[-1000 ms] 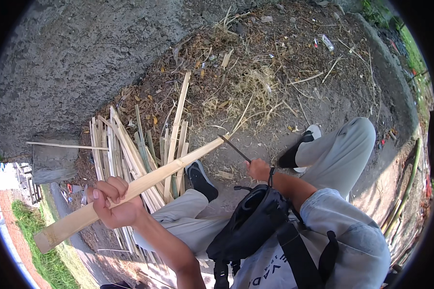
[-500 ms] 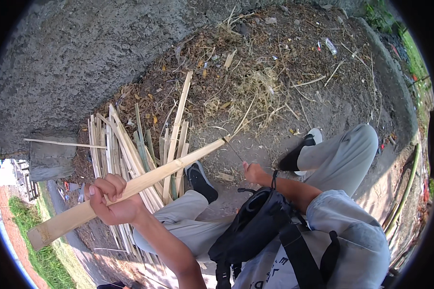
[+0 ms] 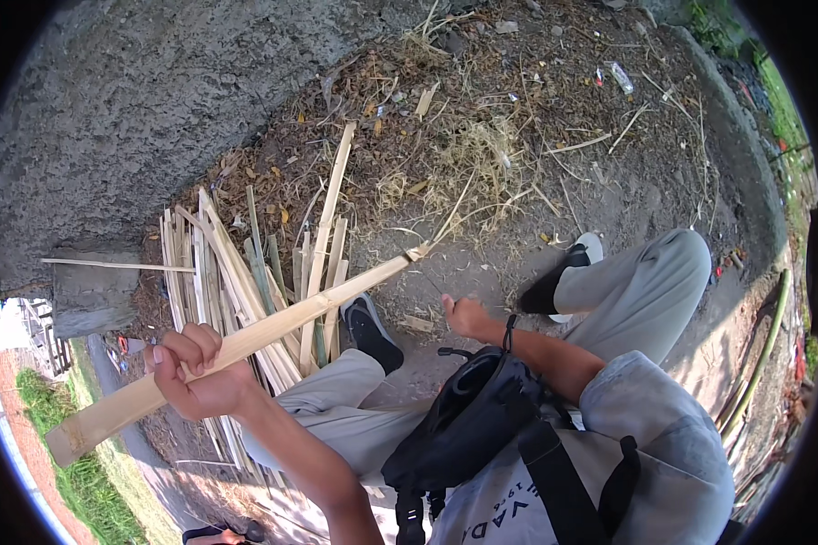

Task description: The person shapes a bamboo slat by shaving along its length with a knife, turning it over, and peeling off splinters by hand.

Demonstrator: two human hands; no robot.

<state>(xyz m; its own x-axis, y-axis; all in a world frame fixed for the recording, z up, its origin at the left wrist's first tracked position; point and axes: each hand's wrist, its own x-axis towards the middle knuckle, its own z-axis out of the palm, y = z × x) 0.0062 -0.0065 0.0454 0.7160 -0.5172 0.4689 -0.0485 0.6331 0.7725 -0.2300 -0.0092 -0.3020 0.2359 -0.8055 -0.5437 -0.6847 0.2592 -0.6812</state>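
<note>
My left hand (image 3: 202,374) is closed around a long, pale bamboo strip (image 3: 300,320), near its wide lower-left end. The strip slants up to the right across my left leg, and its far tip has a split or curled part with thin slivers beside it. Below that tip, my right hand (image 3: 468,318) is closed on a knife. Only a thin dark line of its blade (image 3: 435,285) shows, just short of the strip's tip; the handle is hidden in my fist.
Many split bamboo strips (image 3: 232,263) lie piled beside my left shoe (image 3: 371,334). Pale shavings (image 3: 477,159) and dry leaves cover the ground ahead. A rough grey wall (image 3: 154,109) rises at the upper left. A black bag (image 3: 468,413) hangs at my waist.
The knife blade has come away from the strip's tip, and my right hand has shifted slightly left and up. My left hand and the strip have drifted a little left.
</note>
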